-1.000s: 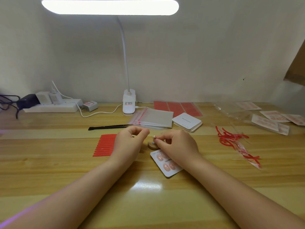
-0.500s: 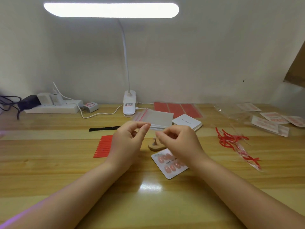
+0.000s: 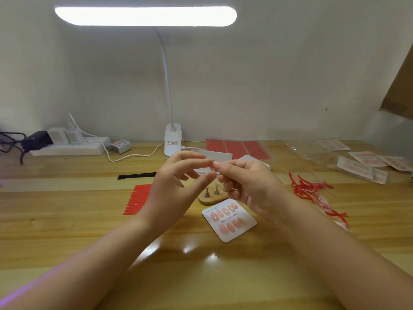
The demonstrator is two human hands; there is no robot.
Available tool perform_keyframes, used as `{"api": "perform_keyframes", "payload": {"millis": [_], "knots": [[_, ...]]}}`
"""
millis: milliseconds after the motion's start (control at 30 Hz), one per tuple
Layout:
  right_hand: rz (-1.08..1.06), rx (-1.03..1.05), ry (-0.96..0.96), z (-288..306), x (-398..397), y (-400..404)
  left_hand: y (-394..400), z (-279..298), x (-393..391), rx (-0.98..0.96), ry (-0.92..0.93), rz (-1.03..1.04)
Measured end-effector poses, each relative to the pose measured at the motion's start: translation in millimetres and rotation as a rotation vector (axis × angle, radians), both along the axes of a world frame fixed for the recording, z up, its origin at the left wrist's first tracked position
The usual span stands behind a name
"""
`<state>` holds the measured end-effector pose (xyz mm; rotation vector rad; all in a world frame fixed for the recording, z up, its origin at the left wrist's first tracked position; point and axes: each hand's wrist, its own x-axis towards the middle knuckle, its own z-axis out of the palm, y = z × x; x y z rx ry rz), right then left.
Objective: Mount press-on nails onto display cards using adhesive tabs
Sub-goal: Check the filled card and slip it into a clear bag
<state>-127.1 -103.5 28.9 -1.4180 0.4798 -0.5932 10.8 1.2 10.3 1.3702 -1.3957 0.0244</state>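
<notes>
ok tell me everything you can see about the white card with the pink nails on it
The display card is a white square with rounded corners, lying flat on the wooden table, turned at an angle. It looks like stiff card. Two rows of glossy pink press-on nails run across it, with "Handmade Nail" printed between them. It lies just in front of the small wooden stand, beneath the raised right hand. Neither hand touches it.

Above the display card (image 3: 229, 220) and the wooden nail stand (image 3: 212, 199), left hand (image 3: 174, 189) and right hand (image 3: 248, 184) meet fingertip to fingertip — whatever they pinch is too small to tell.
</notes>
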Motion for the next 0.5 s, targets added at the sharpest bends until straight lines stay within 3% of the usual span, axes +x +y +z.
{"api": "perform_keyframes", "payload": {"millis": [200, 500], "knots": [[-0.006, -0.265, 0.050, 10.0, -6.9, -0.7, -0.1, 12.4, 0.4, -0.107, -0.185, 0.010], [0.129, -0.194, -0.085, 22.0, -8.6, 2.9, 4.0, 24.3, -11.2, -0.150, -0.152, 0.053]]}}
